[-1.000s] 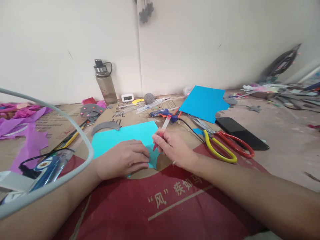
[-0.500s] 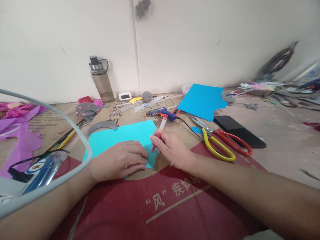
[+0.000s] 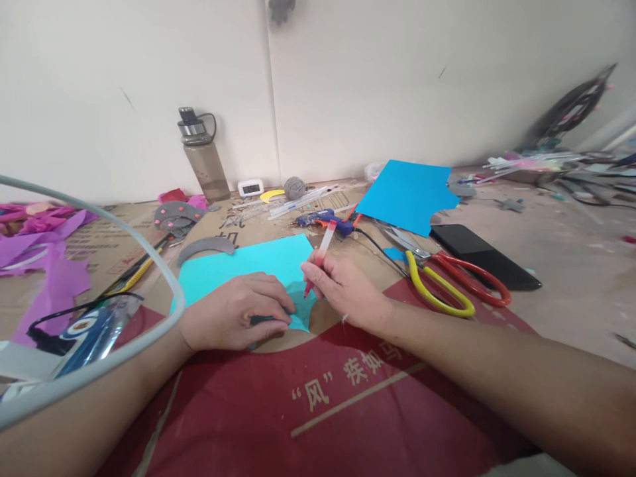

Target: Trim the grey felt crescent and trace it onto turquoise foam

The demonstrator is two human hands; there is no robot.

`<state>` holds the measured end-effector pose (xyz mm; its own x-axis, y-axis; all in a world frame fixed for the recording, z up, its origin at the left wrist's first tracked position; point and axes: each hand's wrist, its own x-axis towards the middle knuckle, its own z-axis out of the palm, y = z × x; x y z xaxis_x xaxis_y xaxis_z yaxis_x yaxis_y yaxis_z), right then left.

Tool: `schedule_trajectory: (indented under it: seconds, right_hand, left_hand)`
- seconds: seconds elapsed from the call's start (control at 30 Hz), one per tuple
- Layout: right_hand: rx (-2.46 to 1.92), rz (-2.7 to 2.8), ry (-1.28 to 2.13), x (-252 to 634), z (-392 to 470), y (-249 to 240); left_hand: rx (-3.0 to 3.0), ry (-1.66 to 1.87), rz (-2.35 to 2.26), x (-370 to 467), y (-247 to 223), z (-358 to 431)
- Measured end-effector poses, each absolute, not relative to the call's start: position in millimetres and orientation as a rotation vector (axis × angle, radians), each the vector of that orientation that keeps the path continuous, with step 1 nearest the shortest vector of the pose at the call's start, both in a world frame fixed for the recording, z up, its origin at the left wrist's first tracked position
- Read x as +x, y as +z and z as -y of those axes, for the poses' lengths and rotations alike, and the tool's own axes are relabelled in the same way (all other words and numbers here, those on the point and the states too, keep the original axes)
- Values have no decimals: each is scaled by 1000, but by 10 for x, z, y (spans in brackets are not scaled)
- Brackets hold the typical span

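Note:
A light turquoise sheet (image 3: 248, 260) with curved cuts at its right edge lies on the cardboard. My left hand (image 3: 238, 311) rests on it with bent fingers; something dark shows between thumb and fingers, too hidden to name. A red pen (image 3: 325, 245) is pinched in my right hand (image 3: 348, 285), its tip low over the sheet's right edge. A grey curved felt piece (image 3: 206, 248) lies along the sheet's upper left edge.
Scissors (image 3: 437, 275) with yellow and red handles lie right of my right hand, beside a black phone (image 3: 484, 255). Behind are a blue sheet (image 3: 405, 195), a glue gun (image 3: 328, 220) and a bottle (image 3: 205, 162). A pale curved tube (image 3: 144, 242) crosses the left foreground.
The view has shifted slightly. The pen tip has lifted a little from where it was, and my left thumb and fingers have parted slightly, showing something dark between them.

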<state>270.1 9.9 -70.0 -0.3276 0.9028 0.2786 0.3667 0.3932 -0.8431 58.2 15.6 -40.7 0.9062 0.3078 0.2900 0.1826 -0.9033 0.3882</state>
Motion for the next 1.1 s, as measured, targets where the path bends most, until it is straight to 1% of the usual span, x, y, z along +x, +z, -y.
schedule_trajectory:
  seconds: [0.6, 1.1]
  right_hand:
    - [-1127, 1925, 875, 2703, -80, -671]
    - [-1124, 2029, 776, 2697, -53, -653]
  left_hand:
    - [2753, 424, -320, 594, -370, -140]
    - [2795, 368, -355, 598, -361, -132]
